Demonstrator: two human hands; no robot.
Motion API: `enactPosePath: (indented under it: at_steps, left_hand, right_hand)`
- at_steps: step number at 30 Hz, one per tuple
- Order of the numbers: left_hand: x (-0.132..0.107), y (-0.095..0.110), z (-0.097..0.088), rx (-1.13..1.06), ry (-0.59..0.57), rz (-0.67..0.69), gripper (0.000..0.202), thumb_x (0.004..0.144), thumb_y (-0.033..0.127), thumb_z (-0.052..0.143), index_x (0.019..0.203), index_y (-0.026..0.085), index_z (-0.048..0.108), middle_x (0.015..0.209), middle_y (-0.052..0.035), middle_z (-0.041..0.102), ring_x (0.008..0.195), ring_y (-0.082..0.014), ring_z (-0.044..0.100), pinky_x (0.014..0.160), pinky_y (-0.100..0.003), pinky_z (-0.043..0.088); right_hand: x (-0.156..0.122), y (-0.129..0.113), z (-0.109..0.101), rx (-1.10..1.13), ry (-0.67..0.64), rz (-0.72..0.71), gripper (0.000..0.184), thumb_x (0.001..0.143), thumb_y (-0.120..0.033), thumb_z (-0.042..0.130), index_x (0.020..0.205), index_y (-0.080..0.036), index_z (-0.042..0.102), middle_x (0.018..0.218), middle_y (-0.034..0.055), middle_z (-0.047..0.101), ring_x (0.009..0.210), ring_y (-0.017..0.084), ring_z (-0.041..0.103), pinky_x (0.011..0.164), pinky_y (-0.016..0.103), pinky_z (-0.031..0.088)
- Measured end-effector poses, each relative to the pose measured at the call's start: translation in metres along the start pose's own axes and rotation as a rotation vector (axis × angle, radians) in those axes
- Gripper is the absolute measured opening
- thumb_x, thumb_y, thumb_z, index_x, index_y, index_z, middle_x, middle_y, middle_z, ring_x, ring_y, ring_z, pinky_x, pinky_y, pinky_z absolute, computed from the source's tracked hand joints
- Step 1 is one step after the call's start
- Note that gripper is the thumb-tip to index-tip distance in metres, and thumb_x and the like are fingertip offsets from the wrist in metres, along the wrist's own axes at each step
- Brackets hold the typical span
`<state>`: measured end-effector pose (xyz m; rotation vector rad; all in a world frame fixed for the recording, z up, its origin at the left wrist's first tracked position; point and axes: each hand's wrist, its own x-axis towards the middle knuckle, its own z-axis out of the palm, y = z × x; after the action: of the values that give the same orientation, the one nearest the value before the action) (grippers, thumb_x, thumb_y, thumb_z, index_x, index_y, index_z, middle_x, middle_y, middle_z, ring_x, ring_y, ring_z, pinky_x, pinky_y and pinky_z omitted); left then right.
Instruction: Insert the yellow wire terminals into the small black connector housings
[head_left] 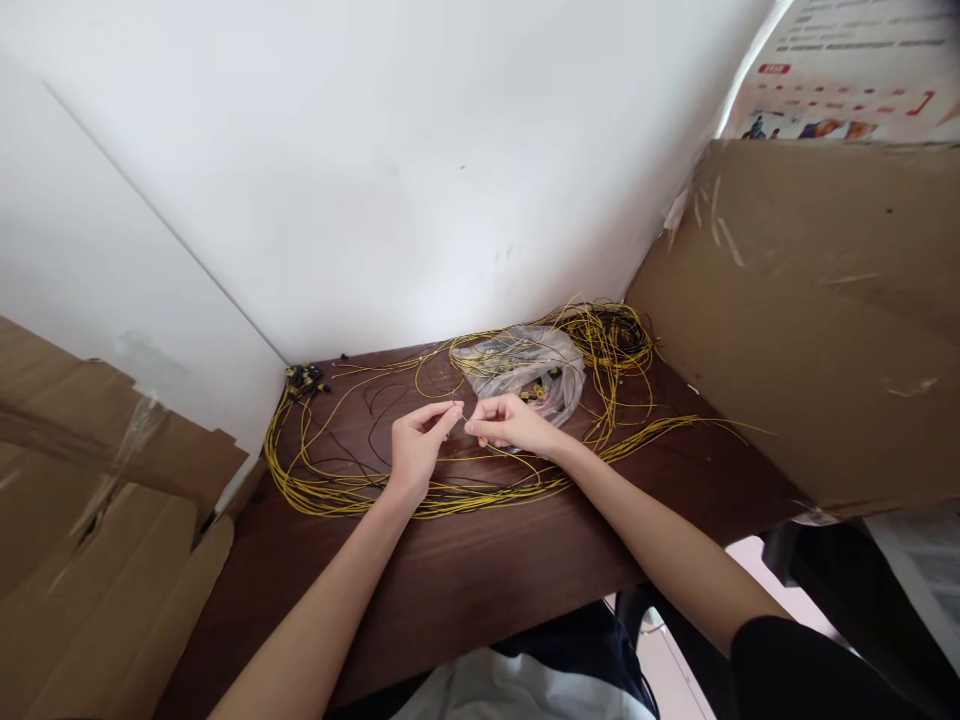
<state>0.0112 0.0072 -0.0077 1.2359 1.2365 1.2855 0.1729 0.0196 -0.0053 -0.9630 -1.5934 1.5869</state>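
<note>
We see soft, bright light on the white wall [450, 180], a dimmer table [510, 570], stretched picture edges, a blurred poster [862, 75], and slightly soft thin wires [330, 500].

Your left hand [415, 450] and right hand [517, 422] cover part of the thin wire [464, 419] pinched between them — its tip is too small to tell. Your right hand also hides some of the clear plastic bag [571, 390], whose folds obscure the small pieces [536, 391] inside. The poster's [862, 85] fine print is too blurred to read — and the picture cuts it off, like your dark sleeve [795, 665].
</note>
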Motion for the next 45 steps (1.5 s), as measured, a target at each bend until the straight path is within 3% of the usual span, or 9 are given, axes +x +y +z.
enactPosePath:
  at_steps: [8, 16, 22, 29, 34, 39, 45]
  left_hand:
    - [-0.003, -0.001, 0.002, 0.006, -0.079, 0.075, 0.020, 0.066, 0.032, 0.071, 0.076, 0.015, 0.071, 0.085, -0.0063, 0.071, 0.079, -0.0174, 0.063, 0.076, -0.029, 0.048]
    - [-0.003, 0.001, 0.003, -0.028, -0.051, 0.059, 0.020, 0.066, 0.032, 0.072, 0.077, 0.015, 0.070, 0.083, -0.0053, 0.070, 0.072, -0.0141, 0.059, 0.063, -0.024, 0.045]
    - [-0.005, 0.002, 0.002, 0.014, -0.117, 0.114, 0.018, 0.068, 0.032, 0.070, 0.076, 0.016, 0.070, 0.081, -0.0050, 0.068, 0.064, -0.0113, 0.054, 0.055, -0.022, 0.040]
    - [-0.004, -0.001, 0.001, -0.021, -0.154, 0.123, 0.018, 0.070, 0.033, 0.068, 0.079, 0.017, 0.069, 0.079, -0.0016, 0.060, 0.049, -0.0050, 0.042, 0.042, -0.019, 0.031]
    - [-0.004, 0.000, 0.001, -0.044, -0.115, 0.084, 0.019, 0.070, 0.033, 0.069, 0.077, 0.016, 0.066, 0.074, 0.0006, 0.058, 0.047, -0.0036, 0.040, 0.041, -0.018, 0.030]
    - [-0.004, 0.000, 0.001, 0.007, -0.154, 0.112, 0.017, 0.071, 0.033, 0.068, 0.076, 0.016, 0.068, 0.073, 0.0000, 0.058, 0.049, -0.0046, 0.042, 0.042, -0.018, 0.032]
    - [-0.004, 0.000, 0.001, 0.007, -0.143, 0.109, 0.017, 0.071, 0.032, 0.068, 0.077, 0.016, 0.068, 0.073, 0.0000, 0.058, 0.049, -0.0046, 0.042, 0.042, -0.018, 0.032]
  right_hand:
    - [-0.001, 0.001, 0.008, 0.059, 0.148, -0.036, 0.033, 0.066, -0.043, 0.070, 0.063, -0.013, 0.058, 0.053, -0.0028, 0.057, 0.037, 0.003, 0.039, 0.036, 0.017, 0.026]
    - [-0.002, 0.003, 0.003, 0.101, 0.098, -0.007, 0.032, 0.064, -0.041, 0.073, 0.063, -0.013, 0.058, 0.053, -0.0026, 0.058, 0.041, 0.004, 0.044, 0.038, 0.016, 0.033]
    - [-0.004, 0.004, -0.002, 0.172, 0.075, -0.020, 0.030, 0.063, -0.039, 0.074, 0.073, -0.012, 0.065, 0.062, 0.0000, 0.063, 0.053, 0.007, 0.054, 0.051, 0.020, 0.046]
    - [-0.003, 0.003, 0.002, 0.204, 0.133, -0.070, 0.025, 0.064, -0.036, 0.074, 0.070, -0.014, 0.065, 0.059, -0.0023, 0.059, 0.051, 0.006, 0.050, 0.049, 0.019, 0.043]
    - [-0.003, 0.002, 0.001, 0.192, 0.129, -0.060, 0.023, 0.063, -0.034, 0.074, 0.069, -0.013, 0.064, 0.056, -0.0029, 0.058, 0.049, 0.006, 0.050, 0.048, 0.019, 0.043]
    - [-0.004, 0.003, 0.002, 0.209, 0.119, -0.074, 0.024, 0.066, -0.032, 0.073, 0.081, -0.014, 0.067, 0.066, -0.0007, 0.063, 0.055, 0.007, 0.054, 0.051, 0.020, 0.045]
    - [-0.004, 0.003, 0.003, 0.190, 0.141, -0.087, 0.021, 0.065, -0.031, 0.073, 0.072, -0.013, 0.066, 0.060, -0.0023, 0.059, 0.050, 0.005, 0.050, 0.049, 0.018, 0.041]
